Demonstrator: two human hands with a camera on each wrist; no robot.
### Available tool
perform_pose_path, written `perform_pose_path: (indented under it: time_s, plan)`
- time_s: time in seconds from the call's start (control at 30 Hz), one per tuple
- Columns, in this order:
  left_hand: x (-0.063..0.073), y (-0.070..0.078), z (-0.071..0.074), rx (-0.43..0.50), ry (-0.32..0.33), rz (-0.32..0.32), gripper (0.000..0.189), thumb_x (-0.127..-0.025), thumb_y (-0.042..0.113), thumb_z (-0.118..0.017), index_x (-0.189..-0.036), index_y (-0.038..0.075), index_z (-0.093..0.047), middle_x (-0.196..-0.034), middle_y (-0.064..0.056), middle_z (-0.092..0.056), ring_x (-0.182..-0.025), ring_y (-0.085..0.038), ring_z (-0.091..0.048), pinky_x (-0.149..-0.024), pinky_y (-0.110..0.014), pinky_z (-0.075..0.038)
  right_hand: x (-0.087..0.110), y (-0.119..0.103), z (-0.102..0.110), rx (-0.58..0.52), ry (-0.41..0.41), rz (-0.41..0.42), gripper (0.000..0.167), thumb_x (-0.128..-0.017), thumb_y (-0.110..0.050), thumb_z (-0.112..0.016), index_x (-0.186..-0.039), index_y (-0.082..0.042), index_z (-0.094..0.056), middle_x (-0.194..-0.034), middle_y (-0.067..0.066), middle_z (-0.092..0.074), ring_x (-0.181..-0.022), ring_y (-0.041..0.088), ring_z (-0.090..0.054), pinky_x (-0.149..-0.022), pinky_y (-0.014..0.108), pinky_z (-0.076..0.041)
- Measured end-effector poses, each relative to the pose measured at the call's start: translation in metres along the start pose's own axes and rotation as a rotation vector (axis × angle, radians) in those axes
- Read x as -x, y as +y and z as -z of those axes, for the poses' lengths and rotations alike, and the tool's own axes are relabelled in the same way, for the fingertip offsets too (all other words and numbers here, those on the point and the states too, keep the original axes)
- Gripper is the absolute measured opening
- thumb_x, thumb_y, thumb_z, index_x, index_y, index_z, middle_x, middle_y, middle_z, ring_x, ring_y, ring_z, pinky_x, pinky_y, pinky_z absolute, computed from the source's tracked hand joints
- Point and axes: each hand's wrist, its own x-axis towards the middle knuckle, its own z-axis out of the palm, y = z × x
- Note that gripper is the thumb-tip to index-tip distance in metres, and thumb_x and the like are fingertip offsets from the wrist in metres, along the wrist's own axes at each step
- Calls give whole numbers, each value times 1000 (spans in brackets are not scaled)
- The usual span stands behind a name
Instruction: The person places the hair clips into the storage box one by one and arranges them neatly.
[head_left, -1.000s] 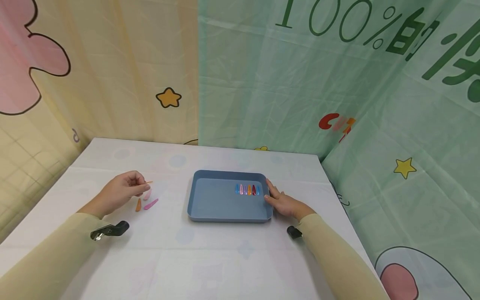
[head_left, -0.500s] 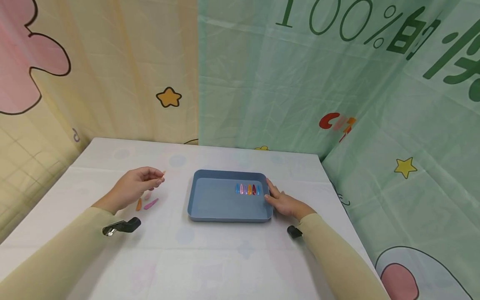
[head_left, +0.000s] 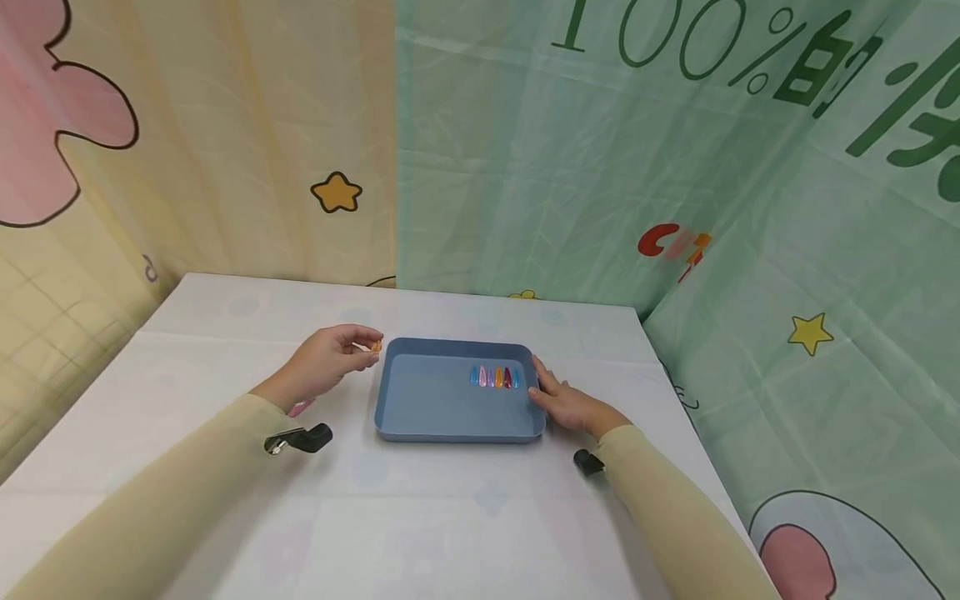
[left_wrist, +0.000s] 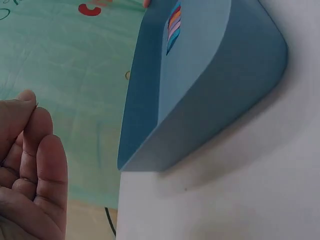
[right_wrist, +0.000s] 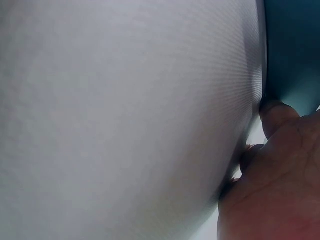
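My left hand [head_left: 324, 360] pinches a small orange snap hair clip [head_left: 377, 346] between thumb and fingertips, just off the left rim of the blue-grey tray [head_left: 427, 400]. In the left wrist view the clip is mostly hidden by the fingers [left_wrist: 37, 125]. Several hair clips [head_left: 495, 377] in blue, pink, purple, orange and red lie side by side in a row in the tray's right part. My right hand [head_left: 572, 408] rests against the tray's right side, its thumb at the rim; the right wrist view has its fingers by the tray wall [right_wrist: 292, 55].
On the white-covered table [head_left: 420, 517], a pink-purple hair clip [head_left: 302, 407] shows partly from behind my left wrist. Printed curtains [head_left: 517, 167] stand behind the table and along its sides. A black wrist camera mount [head_left: 300, 438] juts from the left sleeve.
My left hand has lifted the orange hair clip from the loose clips at left and carried it right to the tray's left edge. The right hand and tray stay in place.
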Motion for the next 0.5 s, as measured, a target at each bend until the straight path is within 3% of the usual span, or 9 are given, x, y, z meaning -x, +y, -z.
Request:
perform_pose_path:
  time_s: [0.27, 0.5]
  plan:
    - [-20, 14, -29, -56, -27, -26, 41, -99, 24, -73, -137, 8, -69, -127, -10, -75, -108, -23, -71, -86, -36, -58, 0, 0, 0, -1, -1, -13, 76, -112, -56, -34, -168, -37, 12, -178, 7, 6, -160, 51, 12, -127, 69, 3]
    - [-35, 20, -47, -43, -44, -36, 41, -100, 23, -73, -138, 9, -69, -127, -9, -75, -111, -25, -71, -90, -41, -59, 0, 0, 0, -1, 1, -18, 75, -111, -57, -35, -167, -40, 12, -178, 7, 5, -160, 51, 11, -126, 69, 2]
